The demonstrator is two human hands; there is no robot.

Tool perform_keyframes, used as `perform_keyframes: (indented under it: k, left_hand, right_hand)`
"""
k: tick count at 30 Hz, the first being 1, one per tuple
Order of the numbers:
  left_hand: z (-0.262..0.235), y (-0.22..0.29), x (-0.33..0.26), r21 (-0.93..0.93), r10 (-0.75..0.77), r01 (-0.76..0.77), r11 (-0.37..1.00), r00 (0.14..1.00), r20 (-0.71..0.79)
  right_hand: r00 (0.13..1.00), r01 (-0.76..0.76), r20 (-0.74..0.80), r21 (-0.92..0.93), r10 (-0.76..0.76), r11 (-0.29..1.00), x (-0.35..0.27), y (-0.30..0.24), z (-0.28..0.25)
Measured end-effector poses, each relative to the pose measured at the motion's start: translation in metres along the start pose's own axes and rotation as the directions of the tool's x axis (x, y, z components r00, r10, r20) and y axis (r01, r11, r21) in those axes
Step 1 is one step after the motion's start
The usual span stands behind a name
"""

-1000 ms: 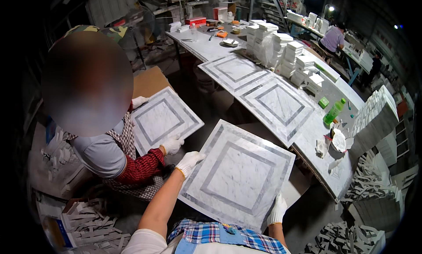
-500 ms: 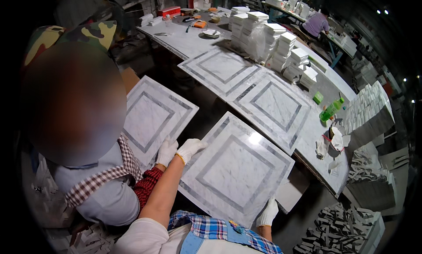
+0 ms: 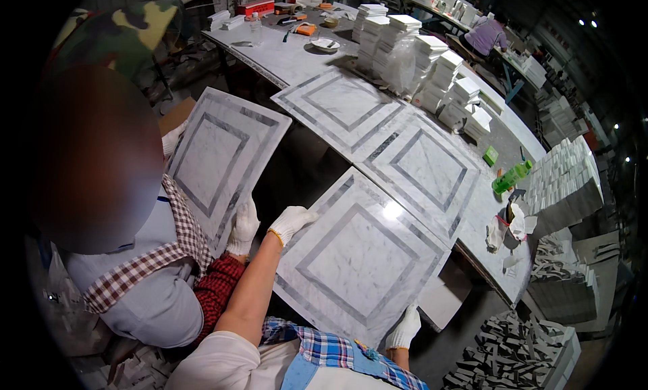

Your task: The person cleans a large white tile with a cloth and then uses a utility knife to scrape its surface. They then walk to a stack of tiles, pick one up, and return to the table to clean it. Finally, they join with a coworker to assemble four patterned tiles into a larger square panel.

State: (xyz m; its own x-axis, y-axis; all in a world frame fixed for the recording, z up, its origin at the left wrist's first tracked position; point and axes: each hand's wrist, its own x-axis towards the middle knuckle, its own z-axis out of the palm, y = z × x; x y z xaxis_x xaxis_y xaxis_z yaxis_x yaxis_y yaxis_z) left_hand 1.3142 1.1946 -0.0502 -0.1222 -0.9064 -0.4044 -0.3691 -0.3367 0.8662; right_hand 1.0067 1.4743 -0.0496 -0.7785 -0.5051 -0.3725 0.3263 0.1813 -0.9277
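I hold a square white marble panel (image 3: 358, 258) with grey inlaid square borders in front of me, tilted in the air. My left hand (image 3: 290, 221), in a white glove, grips its left edge. My right hand (image 3: 405, 328), also gloved, grips its lower right edge. A co-worker at my left holds a matching panel (image 3: 219, 157), with one gloved hand (image 3: 243, 228) on its lower corner close to my left hand.
Two more matching panels (image 3: 341, 106) (image 3: 425, 170) lie on the long white worktable (image 3: 290, 59). Stacks of white tiles (image 3: 432, 59) stand behind them. A green bottle (image 3: 511, 177) and rags sit at the table's right end. Cut stone pieces (image 3: 513, 353) are piled on the floor.
My view has moved closer to the table and the co-worker. Both panels are still held the same way, now nearer the panels lying on the table.
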Motion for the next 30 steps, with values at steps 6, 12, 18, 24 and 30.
perform_keyframes:
  k: [6,12,18,24,30]
  left_hand:
    - [-0.011,-0.004,0.012,0.072,0.013,-0.015,0.997,0.999,0.032]
    - [-0.012,0.015,0.007,0.108,-0.004,-0.003,0.994,0.998,0.058]
    - [-0.013,0.010,0.009,0.130,0.011,-0.018,0.991,0.998,0.060]
    - [-0.012,-0.001,0.021,0.165,-0.020,0.008,0.986,0.997,0.068]
    - [-0.010,0.007,0.016,0.129,-0.017,0.008,0.992,0.998,0.065]
  right_hand:
    - [0.999,-0.042,-0.002,0.084,0.042,0.996,-0.007,0.001,0.012]
    - [0.999,-0.031,-0.004,0.056,0.032,0.998,-0.003,0.008,0.008]
    - [0.999,-0.003,-0.033,0.024,0.004,1.000,-0.005,0.006,0.012]
    - [0.997,0.023,-0.072,-0.040,-0.026,0.999,-0.002,0.009,0.010]
    - [0.999,0.024,-0.037,-0.101,-0.028,0.995,0.005,0.010,0.006]
